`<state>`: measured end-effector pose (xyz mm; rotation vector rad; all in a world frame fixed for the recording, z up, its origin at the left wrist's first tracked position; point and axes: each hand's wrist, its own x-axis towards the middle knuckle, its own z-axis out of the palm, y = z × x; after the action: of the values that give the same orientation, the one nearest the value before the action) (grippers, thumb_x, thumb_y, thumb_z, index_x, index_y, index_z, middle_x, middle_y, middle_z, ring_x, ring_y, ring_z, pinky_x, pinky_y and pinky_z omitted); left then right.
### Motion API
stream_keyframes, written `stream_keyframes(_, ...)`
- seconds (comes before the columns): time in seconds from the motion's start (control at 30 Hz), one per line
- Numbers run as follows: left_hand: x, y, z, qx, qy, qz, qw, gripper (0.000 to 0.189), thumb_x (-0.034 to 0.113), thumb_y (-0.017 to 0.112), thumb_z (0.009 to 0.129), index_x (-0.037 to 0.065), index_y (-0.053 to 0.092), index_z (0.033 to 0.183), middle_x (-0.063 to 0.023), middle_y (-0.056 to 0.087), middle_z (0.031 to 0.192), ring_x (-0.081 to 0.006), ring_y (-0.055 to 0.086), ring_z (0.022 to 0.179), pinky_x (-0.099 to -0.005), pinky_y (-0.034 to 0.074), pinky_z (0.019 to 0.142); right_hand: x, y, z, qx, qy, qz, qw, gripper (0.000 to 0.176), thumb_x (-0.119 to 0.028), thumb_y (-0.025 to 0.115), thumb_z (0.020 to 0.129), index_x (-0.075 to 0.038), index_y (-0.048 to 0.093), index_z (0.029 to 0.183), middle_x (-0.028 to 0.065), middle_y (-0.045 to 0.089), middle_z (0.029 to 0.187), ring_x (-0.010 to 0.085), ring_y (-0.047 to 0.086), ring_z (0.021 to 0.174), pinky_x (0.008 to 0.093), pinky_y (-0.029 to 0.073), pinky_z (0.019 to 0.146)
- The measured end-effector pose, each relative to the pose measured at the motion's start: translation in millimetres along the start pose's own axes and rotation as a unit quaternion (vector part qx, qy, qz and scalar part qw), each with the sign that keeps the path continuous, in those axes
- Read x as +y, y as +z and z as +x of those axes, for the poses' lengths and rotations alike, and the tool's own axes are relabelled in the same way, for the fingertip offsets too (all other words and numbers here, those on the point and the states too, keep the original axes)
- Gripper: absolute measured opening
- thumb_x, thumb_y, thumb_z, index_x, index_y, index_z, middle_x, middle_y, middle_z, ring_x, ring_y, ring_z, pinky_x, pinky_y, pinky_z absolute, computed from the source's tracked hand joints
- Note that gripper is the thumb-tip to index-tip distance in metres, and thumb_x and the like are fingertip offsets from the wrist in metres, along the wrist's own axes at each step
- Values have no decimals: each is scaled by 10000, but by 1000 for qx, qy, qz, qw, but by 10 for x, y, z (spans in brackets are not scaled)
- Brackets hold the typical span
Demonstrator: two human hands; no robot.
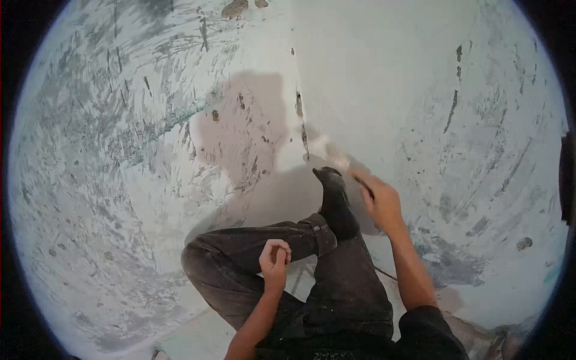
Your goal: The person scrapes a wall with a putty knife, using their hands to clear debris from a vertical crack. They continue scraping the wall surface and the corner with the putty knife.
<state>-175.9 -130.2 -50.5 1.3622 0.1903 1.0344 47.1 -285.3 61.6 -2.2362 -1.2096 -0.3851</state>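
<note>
My right hand [381, 203] is closed round the dark handle of a tool [363, 182], right of my raised shoe. The tool's pale, blurred head [339, 157] is near the whitish plastered surface [354, 78]; whether they touch cannot be made out. A dark, rough crack [302, 123] runs down that surface, left of the tool. My left hand [275, 255] is curled above my bent leg, its fingers folded in, with nothing visible in it.
My dark trouser legs [348, 282] and black shoe [336, 207] occupy the lower middle. Streaked, patchy plaster [120, 156] with pits spreads across the left. More dark cracks [452, 111] mark the right side. A thin dark cord-like line [386, 274] lies beside my leg.
</note>
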Motion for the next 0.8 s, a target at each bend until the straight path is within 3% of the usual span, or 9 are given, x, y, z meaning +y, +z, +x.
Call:
stream_keyframes(0.07, 44, 2, -15, -4, -6, 9, 1000, 90, 76, 480, 981, 45, 530, 914, -25, 516, 773, -87, 455, 631, -252, 396, 569, -76, 107, 172, 288, -79, 181, 937, 346, -186, 557, 907, -227, 593, 1249, 148, 668, 1017, 365, 637, 855, 446, 509, 703)
stream_keyframes(0.17, 18, -23, -29, -12, -3, 4, 1000, 87, 72, 477, 980, 44, 531, 918, -26, 516, 775, -89, 454, 629, -252, 394, 565, 115, 182, 225, 0, 6, -4, 1000, 334, -173, 559, 904, -191, 601, 1235, 158, 655, 1096, 361, 638, 930, 429, 517, 771)
stream_keyframes(0.27, 45, 17, -22, 2, -8, 4, 1000, 93, 43, 456, 972, 41, 530, 915, -23, 512, 770, -86, 445, 626, -250, 389, 562, 160, -47, 325, 2, -68, 21, 997, 359, -158, 544, 917, -162, 558, 1275, 183, 632, 1150, 371, 623, 996, 426, 507, 836)
stream_keyframes(0.4, 33, -3, -22, -8, 0, 6, 1000, 93, 52, 471, 973, 41, 534, 905, -21, 516, 772, -86, 449, 634, -247, 385, 573, -117, -59, 272, 274, -32, 264, 924, 328, -137, 537, 914, -138, 585, 1239, 174, 633, 1150, 363, 624, 1001, 411, 502, 847)
stream_keyframes(0.47, 53, 10, -32, -10, -8, 26, 1000, 96, 53, 473, 972, 44, 532, 896, -19, 515, 770, -83, 448, 637, -245, 384, 581, 55, 31, 246, 180, -42, 184, 965, 302, -68, 517, 932, -54, 584, 1226, 177, 658, 1112, 315, 649, 1016, 337, 497, 840)
stream_keyframes(0.53, 32, 10, -28, 0, -14, 12, 1000, 99, 45, 466, 970, 44, 530, 895, -19, 511, 769, -82, 446, 635, -245, 384, 583, -72, -241, 177, -122, 4, -59, 991, 315, -58, 497, 952, -27, 549, 1261, 208, 638, 1143, 315, 647, 1032, 342, 486, 866)
stream_keyframes(0.73, 29, 0, -38, -8, -4, 0, 1000, 92, 90, 486, 980, 48, 532, 913, -16, 505, 760, -85, 441, 624, -249, 384, 566, -46, 80, -53, 292, -7, 219, 931, 420, -117, 501, 944, -132, 472, 1363, 218, 600, 1201, 405, 620, 1013, 401, 495, 863)
stream_keyframes(0.77, 32, -8, -46, -9, -4, 5, 1000, 93, 93, 484, 981, 48, 532, 917, -16, 504, 756, -85, 439, 621, -250, 384, 564, 141, 365, -106, 281, -25, 185, 942, 445, -96, 501, 938, -144, 456, 1379, 233, 583, 1214, 408, 616, 1031, 415, 498, 860)
stream_keyframes(0.8, 32, 1, -26, -10, 0, 8, 1000, 94, 95, 481, 983, 48, 533, 920, -15, 503, 752, -86, 437, 617, -250, 384, 562, 71, 290, -210, 63, 21, 75, 995, 444, -85, 499, 935, -148, 464, 1373, 227, 594, 1191, 411, 606, 1045, 421, 493, 875)
